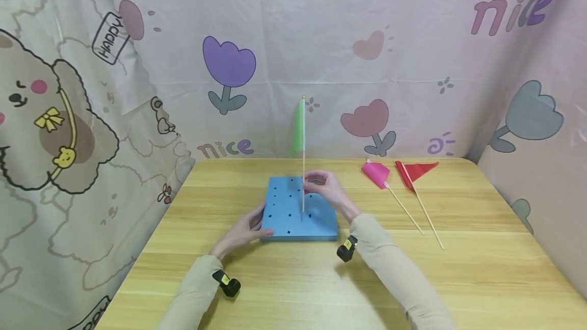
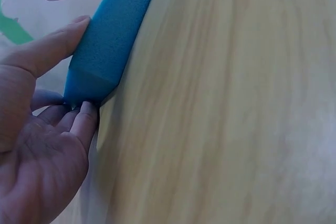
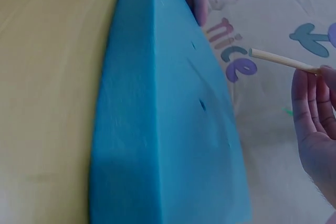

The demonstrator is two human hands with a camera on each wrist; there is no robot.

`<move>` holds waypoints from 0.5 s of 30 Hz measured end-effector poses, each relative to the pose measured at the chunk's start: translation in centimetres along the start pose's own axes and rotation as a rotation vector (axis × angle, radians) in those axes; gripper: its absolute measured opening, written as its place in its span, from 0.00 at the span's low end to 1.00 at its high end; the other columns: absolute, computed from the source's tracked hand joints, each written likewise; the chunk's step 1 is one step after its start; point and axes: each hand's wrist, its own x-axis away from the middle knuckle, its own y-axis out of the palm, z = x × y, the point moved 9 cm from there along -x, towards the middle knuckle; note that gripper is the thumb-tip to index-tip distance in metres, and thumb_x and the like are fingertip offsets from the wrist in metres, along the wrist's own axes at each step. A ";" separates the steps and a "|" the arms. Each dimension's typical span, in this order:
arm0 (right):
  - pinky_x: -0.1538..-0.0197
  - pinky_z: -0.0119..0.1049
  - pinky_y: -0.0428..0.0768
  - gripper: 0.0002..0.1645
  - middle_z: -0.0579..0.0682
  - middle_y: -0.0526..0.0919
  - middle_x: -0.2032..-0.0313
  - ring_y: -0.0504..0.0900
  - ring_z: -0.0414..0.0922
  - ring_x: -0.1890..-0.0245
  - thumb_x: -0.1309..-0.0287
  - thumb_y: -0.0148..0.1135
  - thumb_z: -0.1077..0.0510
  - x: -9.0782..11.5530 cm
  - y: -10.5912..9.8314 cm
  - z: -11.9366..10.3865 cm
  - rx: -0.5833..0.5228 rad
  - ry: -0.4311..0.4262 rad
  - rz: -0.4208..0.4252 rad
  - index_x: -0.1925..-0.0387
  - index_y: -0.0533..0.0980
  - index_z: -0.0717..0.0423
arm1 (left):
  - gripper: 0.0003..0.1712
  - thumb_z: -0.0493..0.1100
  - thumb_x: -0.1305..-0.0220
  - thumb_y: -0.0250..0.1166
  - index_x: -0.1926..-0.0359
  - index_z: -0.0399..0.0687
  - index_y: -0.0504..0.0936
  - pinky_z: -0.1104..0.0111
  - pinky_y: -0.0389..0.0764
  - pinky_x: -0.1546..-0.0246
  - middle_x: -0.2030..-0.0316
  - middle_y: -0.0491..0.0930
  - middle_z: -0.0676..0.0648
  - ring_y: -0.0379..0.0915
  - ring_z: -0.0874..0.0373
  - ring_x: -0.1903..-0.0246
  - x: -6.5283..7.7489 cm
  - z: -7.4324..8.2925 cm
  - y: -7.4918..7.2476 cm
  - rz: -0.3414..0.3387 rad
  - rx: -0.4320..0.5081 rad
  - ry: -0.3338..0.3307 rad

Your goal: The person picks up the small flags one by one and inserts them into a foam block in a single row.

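A blue foam block (image 1: 281, 224) with several small holes in its top lies on the wooden table. My left hand (image 1: 243, 230) grips its left side, the thumb by the near left corner and the other fingers along the side. Above the block my right hand (image 1: 326, 187) pinches the thin wooden stick of a green flag (image 1: 299, 129), held upright. The right wrist view shows the bare lower end of the stick (image 3: 275, 58) apart from the block's top. In the left wrist view the left thumb and fingers touch the block (image 2: 105, 40) around its corner.
To the right on the table (image 1: 293, 279) lie a pink flag (image 1: 377, 173) and a red flag (image 1: 418, 171), their sticks slanting toward the near side. A patterned curtain (image 1: 298, 55) hangs behind the table and along both sides.
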 end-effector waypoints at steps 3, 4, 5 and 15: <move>0.53 0.38 0.88 0.18 0.48 0.85 0.64 0.87 0.45 0.64 0.40 0.62 0.68 -0.5 0.9 0.4 0.017 -0.015 0.000 0.49 0.74 0.73 | 0.58 0.50 0.41 0.70 0.22 0.52 0.40 0.64 0.55 0.26 0.22 0.37 0.48 0.43 0.51 0.24 0.0 0.2 0.1 -0.004 -0.002 -0.009; 0.53 0.38 0.88 0.18 0.51 0.86 0.62 0.87 0.45 0.64 0.40 0.63 0.67 -0.7 1.2 0.5 0.016 -0.020 -0.003 0.49 0.75 0.72 | 0.58 0.49 0.41 0.70 0.22 0.52 0.40 0.64 0.55 0.26 0.22 0.37 0.48 0.43 0.51 0.24 0.0 0.2 0.1 -0.004 0.001 -0.010; 0.53 0.38 0.88 0.18 0.54 0.85 0.61 0.87 0.45 0.64 0.40 0.63 0.67 -0.8 1.6 0.6 0.021 -0.028 -0.008 0.49 0.75 0.71 | 0.58 0.49 0.41 0.70 0.22 0.52 0.40 0.64 0.55 0.26 0.22 0.37 0.48 0.43 0.51 0.24 0.0 0.2 0.1 -0.006 0.006 -0.013; 0.52 0.39 0.88 0.17 0.76 0.77 0.51 0.87 0.54 0.59 0.39 0.61 0.67 -1.7 4.6 1.1 0.047 -0.093 -0.052 0.49 0.75 0.71 | 0.57 0.49 0.40 0.70 0.22 0.53 0.40 0.63 0.56 0.25 0.22 0.39 0.48 0.44 0.51 0.24 -0.1 0.2 0.3 -0.015 0.037 -0.018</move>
